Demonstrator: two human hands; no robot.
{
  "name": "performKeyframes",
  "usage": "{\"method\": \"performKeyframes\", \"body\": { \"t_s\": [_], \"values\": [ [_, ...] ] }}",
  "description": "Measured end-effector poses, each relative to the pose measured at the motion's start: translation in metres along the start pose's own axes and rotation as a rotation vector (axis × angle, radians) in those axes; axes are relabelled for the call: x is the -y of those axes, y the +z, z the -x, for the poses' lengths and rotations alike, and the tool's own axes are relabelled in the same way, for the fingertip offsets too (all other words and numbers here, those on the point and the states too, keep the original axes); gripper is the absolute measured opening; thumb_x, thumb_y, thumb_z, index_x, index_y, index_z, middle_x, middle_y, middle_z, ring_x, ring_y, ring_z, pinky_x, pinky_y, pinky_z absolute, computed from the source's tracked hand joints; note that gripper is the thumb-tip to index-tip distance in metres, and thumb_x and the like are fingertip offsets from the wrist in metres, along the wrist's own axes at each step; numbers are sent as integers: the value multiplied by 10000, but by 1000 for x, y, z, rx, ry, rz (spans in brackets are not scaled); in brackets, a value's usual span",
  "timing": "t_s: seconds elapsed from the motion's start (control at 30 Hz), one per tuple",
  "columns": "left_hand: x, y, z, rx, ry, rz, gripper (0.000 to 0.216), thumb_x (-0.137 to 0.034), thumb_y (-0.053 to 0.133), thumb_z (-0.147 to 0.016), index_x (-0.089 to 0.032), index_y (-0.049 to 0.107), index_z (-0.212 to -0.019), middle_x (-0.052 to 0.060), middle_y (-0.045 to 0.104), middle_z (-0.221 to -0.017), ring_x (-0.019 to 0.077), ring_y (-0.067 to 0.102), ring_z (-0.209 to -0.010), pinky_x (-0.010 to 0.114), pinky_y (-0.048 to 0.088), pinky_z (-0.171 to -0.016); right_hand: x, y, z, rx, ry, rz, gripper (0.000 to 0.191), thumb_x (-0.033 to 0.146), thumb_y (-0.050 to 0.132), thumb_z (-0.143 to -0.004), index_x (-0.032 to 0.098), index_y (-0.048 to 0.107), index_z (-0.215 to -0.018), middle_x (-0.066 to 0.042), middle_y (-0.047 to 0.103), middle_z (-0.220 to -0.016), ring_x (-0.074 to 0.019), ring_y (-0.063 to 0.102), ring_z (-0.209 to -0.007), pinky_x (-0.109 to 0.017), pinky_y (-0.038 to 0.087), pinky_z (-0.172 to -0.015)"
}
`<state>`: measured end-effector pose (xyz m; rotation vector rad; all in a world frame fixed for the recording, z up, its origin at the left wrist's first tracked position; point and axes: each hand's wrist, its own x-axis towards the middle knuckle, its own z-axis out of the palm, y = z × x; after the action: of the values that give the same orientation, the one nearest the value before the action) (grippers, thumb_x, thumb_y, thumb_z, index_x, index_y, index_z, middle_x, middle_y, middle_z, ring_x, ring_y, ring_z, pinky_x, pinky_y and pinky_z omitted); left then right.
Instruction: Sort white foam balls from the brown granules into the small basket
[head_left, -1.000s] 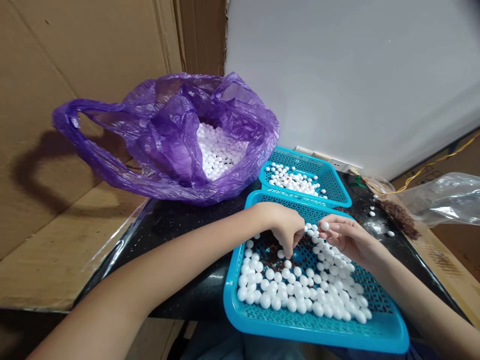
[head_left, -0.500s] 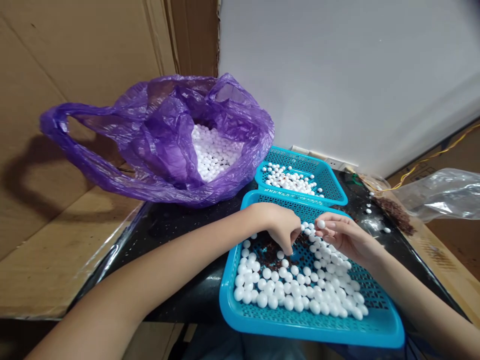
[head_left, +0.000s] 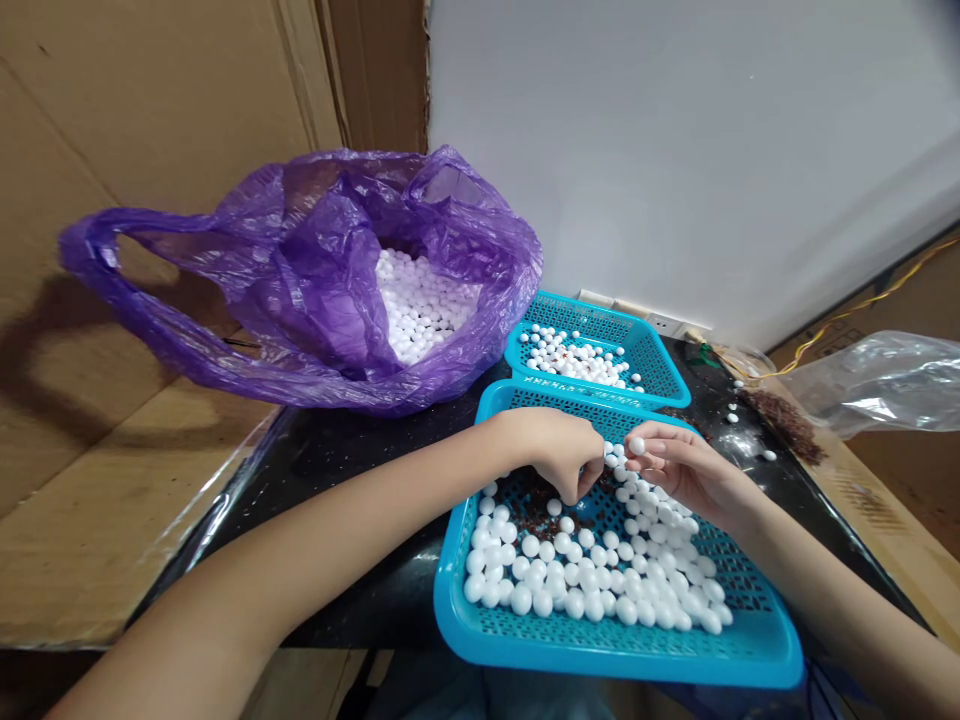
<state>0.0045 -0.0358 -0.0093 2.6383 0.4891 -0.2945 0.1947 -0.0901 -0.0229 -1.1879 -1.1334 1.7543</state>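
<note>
My right hand (head_left: 686,468) pinches a single white ball (head_left: 637,446) over the far right part of the near blue basket (head_left: 615,660). Facing it, my left hand (head_left: 566,455) is closed with the fingertips pointing down over the basket's middle; whatever it may hold is hidden. Many loose white balls (head_left: 585,575) cover the basket's near and right parts. Dark reddish-brown bits (head_left: 546,518) lie on the basket floor below my left hand, with a couple of balls among them.
Behind stands a second blue basket (head_left: 664,370) holding more white balls. At left, a purple plastic bag (head_left: 300,300) gapes open, filled with white balls. On the black tabletop (head_left: 360,450), a brown heap (head_left: 784,425) and stray balls lie at right, by a clear plastic bag (head_left: 885,385).
My left hand has dipped and curled in slightly over the brown bits. My right hand keeps its ball in nearly the same place. The whole view has shifted a little.
</note>
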Motion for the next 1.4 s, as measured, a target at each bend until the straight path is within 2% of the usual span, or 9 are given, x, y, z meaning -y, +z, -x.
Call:
{"method": "performKeyframes", "body": {
  "t_s": [0.17,0.53,0.7,1.07,1.17,1.4],
  "values": [
    [-1,0,1,-11,9,1,117,-178,615,-654,-197,719,-705,-5,694,-707,140,559,-571,234,350,-471,0,1,-1,-9,-9,19,214,328,808,-648,168,716,-755,-37,674,-733,-149,669,-691,-142,551,-582],
    [3,0,-1,-38,175,222,187,-101,527,-703,-113,688,-798,22,681,-689,122,577,-608,205,407,-545,-1,-2,0,-23,-68,-16,198,321,796,-662,170,709,-755,-11,638,-723,-136,657,-692,-132,546,-598],
    [5,0,-4,-39,231,278,153,-86,563,-704,-132,683,-786,17,696,-745,124,605,-672,205,439,-606,1,1,0,-21,-70,3,195,330,788,-670,173,703,-748,-10,645,-704,-135,651,-686,-137,546,-607],
    [6,4,-7,81,190,233,172,-44,614,-726,-165,724,-779,0,737,-846,128,650,-758,182,446,-636,3,2,-1,-15,-57,-63,199,303,822,-639,159,720,-730,-17,660,-687,-116,651,-639,-97,541,-573],
    [4,4,-7,79,196,261,209,-24,586,-744,-160,718,-833,4,733,-880,123,653,-774,178,452,-649,2,1,-1,1,-61,-70,193,302,820,-650,160,724,-737,-19,666,-683,-115,652,-641,-93,541,-578],
    [4,6,-9,45,214,270,204,-17,589,-721,-138,702,-840,20,719,-806,127,642,-720,184,453,-616,1,-1,-1,16,-64,-75,197,314,822,-655,168,727,-746,-19,676,-700,-112,651,-654,-87,535,-589]
  ]
}}
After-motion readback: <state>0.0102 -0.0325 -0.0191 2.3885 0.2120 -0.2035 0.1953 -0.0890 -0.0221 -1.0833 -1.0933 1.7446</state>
